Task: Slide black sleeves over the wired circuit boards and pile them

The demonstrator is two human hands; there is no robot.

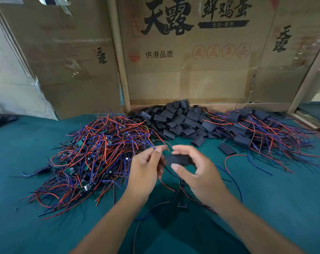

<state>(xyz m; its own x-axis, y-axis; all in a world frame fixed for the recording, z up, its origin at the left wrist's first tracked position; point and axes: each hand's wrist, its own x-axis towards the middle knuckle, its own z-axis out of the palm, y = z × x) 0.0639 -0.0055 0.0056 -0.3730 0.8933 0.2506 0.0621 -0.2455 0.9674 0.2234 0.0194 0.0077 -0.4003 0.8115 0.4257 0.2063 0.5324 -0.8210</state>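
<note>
A black sleeve (177, 160) is held above the green table (27, 180), its long axis running left to right, pinched between the thumb and fingers of the right hand (197, 173). Just to the sleeve's left, red and blue wires (156, 147) are pinched by the left hand (146, 169); the board they lead to is hidden, so how far it has entered the sleeve cannot be told. The next push is judged to run along that axis. Left of the sleeve lies a heap of bare wired boards (93, 158), behind it a heap of loose sleeves (179, 120), to its right the finished pile (262, 132). On the cardboard (174, 76) behind, "天露", "鲜鸡蛋", "无抗·原色" and "供港品质" can be read.
</note>
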